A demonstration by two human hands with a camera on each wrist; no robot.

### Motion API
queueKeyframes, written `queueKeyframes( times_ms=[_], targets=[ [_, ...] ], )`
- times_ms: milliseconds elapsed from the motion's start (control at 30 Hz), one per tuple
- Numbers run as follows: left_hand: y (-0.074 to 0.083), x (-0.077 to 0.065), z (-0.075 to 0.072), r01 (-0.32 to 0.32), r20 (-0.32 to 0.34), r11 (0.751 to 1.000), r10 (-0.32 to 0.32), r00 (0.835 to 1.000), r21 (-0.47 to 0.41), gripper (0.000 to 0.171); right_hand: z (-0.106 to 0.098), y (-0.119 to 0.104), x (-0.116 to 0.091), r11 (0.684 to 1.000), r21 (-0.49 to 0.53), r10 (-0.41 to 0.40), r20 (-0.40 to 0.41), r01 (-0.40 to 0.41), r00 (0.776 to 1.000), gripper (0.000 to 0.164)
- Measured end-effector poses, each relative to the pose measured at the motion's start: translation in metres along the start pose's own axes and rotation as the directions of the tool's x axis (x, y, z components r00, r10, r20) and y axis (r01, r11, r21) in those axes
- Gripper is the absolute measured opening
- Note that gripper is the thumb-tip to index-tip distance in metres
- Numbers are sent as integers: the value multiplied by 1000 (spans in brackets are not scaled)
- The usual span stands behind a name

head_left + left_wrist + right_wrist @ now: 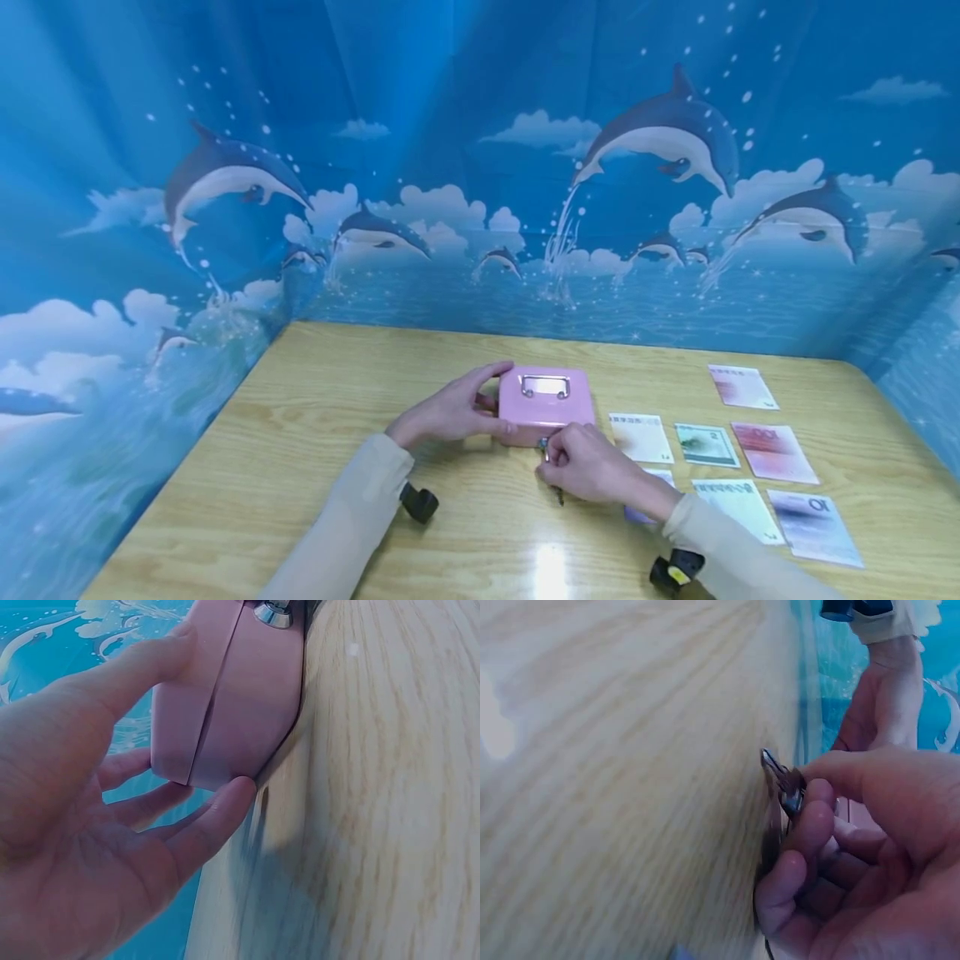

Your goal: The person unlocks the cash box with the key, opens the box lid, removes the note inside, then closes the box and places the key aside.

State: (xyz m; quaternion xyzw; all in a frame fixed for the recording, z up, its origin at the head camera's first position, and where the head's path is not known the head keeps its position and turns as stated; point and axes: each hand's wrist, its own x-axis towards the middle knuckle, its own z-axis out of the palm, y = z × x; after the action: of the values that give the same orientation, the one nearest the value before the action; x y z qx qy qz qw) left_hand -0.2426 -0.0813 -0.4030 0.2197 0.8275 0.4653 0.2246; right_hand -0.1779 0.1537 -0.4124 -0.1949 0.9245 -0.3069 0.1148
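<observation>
A pink metal cash box point(534, 410) with a silver carrying handle point(545, 386) on its lid sits on the table, lid down. My left hand point(448, 410) holds its left end, thumb on the front face and fingers around the side. In the left wrist view, a thin seam runs between lid and body, beside a round silver lock point(273, 615). At the front of the box my right hand point(592, 465) pinches a key at the lock. More metal keys point(784, 780) hang by its fingertips; the curled fingers partly hide them.
To the right of the box lie several banknotes, among them a green note point(707, 445), a red note point(783, 454) and a bluish-purple 10 note point(816, 529). My right forearm overlaps a purple note point(637, 515). A dolphin-printed curtain point(450, 167) surrounds the wooden table point(300, 483).
</observation>
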Motion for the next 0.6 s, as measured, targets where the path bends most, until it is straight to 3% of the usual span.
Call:
queueKeyframes(
  times_ms=[200,367,600],
  targets=[
    [1,0,0,13,-2,1000,-13,1000,8,97,-7,6,-1,998,32,-66,112,63,992,31],
    [2,-1,1,9,-4,1000,-9,1000,7,96,-6,9,-1,993,43,-111,83,108,990,28],
    [2,0,1,6,-10,1000,-6,1000,26,96,-6,9,-3,994,61,-100,103,94,990,25]
  ],
)
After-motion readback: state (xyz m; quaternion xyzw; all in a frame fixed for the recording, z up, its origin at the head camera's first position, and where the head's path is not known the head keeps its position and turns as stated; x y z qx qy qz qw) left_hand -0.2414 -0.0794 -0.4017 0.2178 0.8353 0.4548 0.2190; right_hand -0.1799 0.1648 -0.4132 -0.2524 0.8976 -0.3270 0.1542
